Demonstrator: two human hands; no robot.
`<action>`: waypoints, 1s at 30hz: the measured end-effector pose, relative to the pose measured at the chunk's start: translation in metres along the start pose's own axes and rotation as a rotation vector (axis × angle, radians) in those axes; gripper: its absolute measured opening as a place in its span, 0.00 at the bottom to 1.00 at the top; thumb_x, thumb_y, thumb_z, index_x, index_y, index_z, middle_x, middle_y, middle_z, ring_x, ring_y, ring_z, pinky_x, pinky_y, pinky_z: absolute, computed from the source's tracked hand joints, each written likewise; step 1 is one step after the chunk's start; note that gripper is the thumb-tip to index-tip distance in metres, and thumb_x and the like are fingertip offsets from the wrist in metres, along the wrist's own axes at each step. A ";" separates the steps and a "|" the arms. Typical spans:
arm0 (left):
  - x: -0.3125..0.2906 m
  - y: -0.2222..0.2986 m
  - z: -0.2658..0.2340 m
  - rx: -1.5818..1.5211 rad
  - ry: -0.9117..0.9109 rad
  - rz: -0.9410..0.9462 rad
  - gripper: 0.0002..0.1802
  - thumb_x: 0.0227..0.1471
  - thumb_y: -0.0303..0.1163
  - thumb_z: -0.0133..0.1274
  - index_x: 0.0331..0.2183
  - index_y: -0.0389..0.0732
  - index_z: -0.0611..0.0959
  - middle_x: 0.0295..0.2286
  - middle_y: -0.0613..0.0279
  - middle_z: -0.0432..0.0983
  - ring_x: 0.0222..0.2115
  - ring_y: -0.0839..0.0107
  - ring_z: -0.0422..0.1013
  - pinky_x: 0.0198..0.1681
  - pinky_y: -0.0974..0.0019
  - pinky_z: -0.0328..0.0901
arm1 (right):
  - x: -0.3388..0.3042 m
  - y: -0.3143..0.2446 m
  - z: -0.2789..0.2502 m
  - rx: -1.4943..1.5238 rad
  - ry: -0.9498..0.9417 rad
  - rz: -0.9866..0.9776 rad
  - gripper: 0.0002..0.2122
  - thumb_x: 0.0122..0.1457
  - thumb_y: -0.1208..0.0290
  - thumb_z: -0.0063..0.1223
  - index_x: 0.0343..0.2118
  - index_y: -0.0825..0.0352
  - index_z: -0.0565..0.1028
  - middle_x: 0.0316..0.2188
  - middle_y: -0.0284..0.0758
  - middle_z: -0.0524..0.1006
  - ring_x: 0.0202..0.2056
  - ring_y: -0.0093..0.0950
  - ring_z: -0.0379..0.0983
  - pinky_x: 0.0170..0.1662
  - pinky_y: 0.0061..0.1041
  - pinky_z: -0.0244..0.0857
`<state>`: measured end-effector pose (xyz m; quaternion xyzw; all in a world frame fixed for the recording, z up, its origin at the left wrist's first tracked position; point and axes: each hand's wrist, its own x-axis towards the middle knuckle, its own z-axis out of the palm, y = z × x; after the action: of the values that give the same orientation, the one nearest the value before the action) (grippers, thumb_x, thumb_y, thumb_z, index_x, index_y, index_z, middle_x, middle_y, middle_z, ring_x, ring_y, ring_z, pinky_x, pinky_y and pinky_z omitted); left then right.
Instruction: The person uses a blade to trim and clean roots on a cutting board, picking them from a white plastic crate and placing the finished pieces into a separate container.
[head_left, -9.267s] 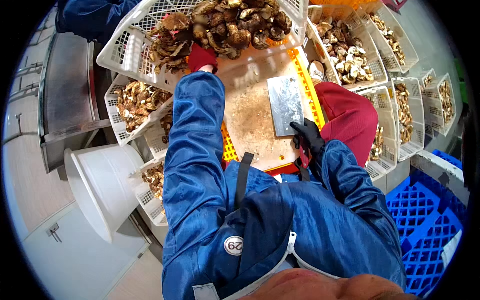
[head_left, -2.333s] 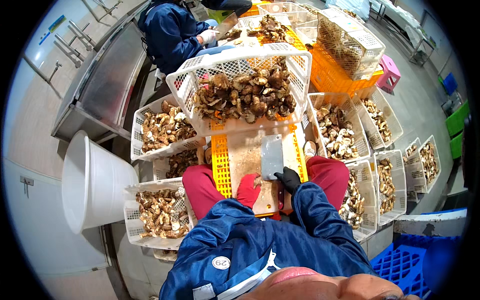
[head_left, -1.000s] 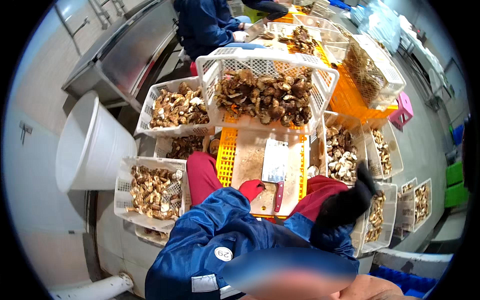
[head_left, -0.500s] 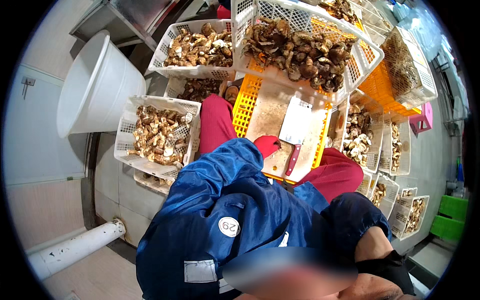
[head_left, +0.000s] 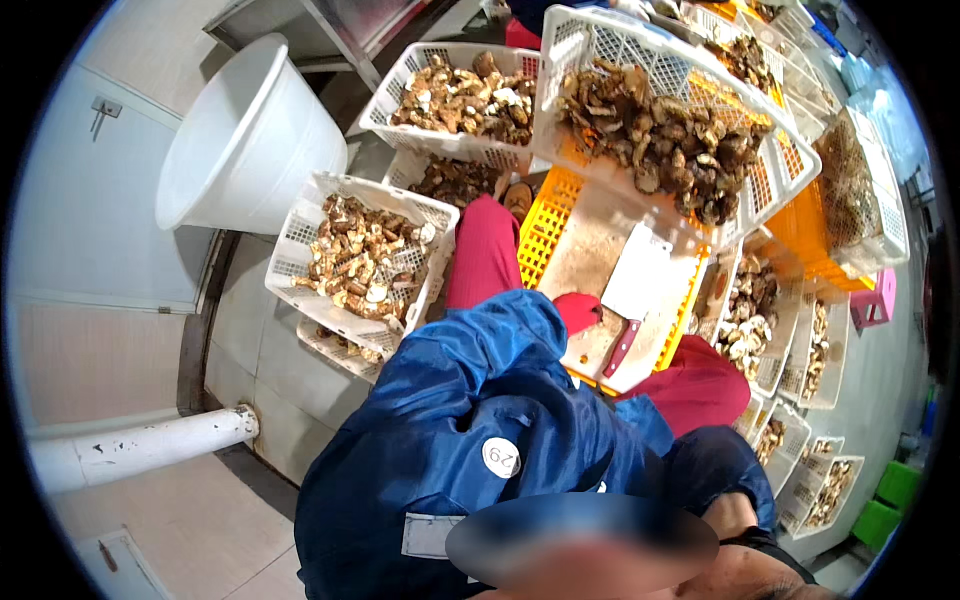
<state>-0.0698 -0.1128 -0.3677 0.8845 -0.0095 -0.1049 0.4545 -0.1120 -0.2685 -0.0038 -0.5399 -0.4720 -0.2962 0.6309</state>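
Cleaver (head_left: 636, 280) lies flat on a pale board (head_left: 597, 240) before me, its blade toward the far end and its handle toward my lap. The board is stained brown across the middle, and yellow lattice (head_left: 548, 228) shows along both its sides, between my red-trousered knees. At its far end a white crate (head_left: 562, 62) holds a heap of dark brown mushrooms (head_left: 665, 140).

To my left are more white crates of cut mushrooms (head_left: 365, 265), then a big white tub (head_left: 270, 145), with grey tiles (head_left: 285, 385) underfoot and a white pipe (head_left: 150, 447) low along the wall. To my right, another row of crates runs along the floor, near a pink stool (head_left: 876, 300) and green crates (head_left: 900, 485).

My left hand (head_left: 578, 312), red-gloved, rests low at the board's left part with its fingers curled in, just beside the cleaver; whether it pinches anything I can't tell. My right hand (head_left: 766, 544), in black, is raised by my face with the arm bent sharply, and too much is hidden to tell its fingers or its hold.

The blade is broad, rectangular and glaring white in the light; the handle is dark red with pale rivets.
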 end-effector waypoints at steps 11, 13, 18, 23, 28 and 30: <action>-0.002 -0.008 -0.003 -0.033 0.070 0.084 0.11 0.40 0.38 0.48 0.26 0.43 0.78 0.25 0.54 0.74 0.29 0.56 0.70 0.33 0.56 0.63 | -0.004 0.005 0.003 -0.007 0.001 0.018 0.23 0.43 0.85 0.45 0.46 0.67 0.60 0.44 0.40 0.63 0.47 0.35 0.59 0.49 0.29 0.54; 0.006 -0.005 -0.004 0.016 0.019 0.083 0.12 0.41 0.38 0.47 0.27 0.42 0.78 0.27 0.54 0.74 0.31 0.56 0.69 0.34 0.58 0.63 | -0.002 0.003 0.000 -0.023 0.008 -0.002 0.24 0.43 0.85 0.45 0.46 0.67 0.60 0.44 0.40 0.63 0.47 0.35 0.59 0.49 0.29 0.53; 0.000 -0.001 -0.003 -0.002 0.015 0.094 0.12 0.42 0.39 0.47 0.28 0.43 0.77 0.28 0.55 0.73 0.31 0.58 0.69 0.35 0.59 0.63 | -0.001 0.004 0.002 -0.039 -0.005 0.008 0.25 0.42 0.85 0.45 0.47 0.67 0.59 0.45 0.40 0.62 0.48 0.35 0.58 0.50 0.29 0.53; 0.003 0.002 0.001 -0.022 0.001 0.001 0.12 0.40 0.39 0.49 0.27 0.44 0.78 0.27 0.55 0.74 0.31 0.57 0.70 0.34 0.58 0.63 | -0.005 0.006 0.001 -0.046 -0.011 0.019 0.25 0.42 0.85 0.45 0.48 0.67 0.58 0.46 0.40 0.61 0.49 0.35 0.57 0.50 0.29 0.52; 0.002 0.008 -0.004 0.027 0.006 0.069 0.12 0.40 0.39 0.49 0.27 0.43 0.78 0.27 0.54 0.74 0.31 0.57 0.69 0.34 0.58 0.63 | -0.003 0.001 -0.003 -0.044 0.010 0.028 0.26 0.42 0.85 0.44 0.49 0.67 0.57 0.47 0.40 0.60 0.50 0.35 0.56 0.51 0.29 0.51; 0.001 0.001 -0.005 -0.037 0.026 0.047 0.12 0.40 0.40 0.49 0.27 0.43 0.78 0.28 0.54 0.73 0.31 0.56 0.69 0.34 0.59 0.63 | -0.002 0.004 0.000 -0.033 -0.006 0.019 0.27 0.42 0.85 0.44 0.49 0.67 0.57 0.48 0.40 0.60 0.50 0.35 0.55 0.51 0.29 0.51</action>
<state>-0.0676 -0.1096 -0.3647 0.8768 -0.0227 -0.0827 0.4731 -0.1095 -0.2675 -0.0068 -0.5555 -0.4639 -0.2961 0.6233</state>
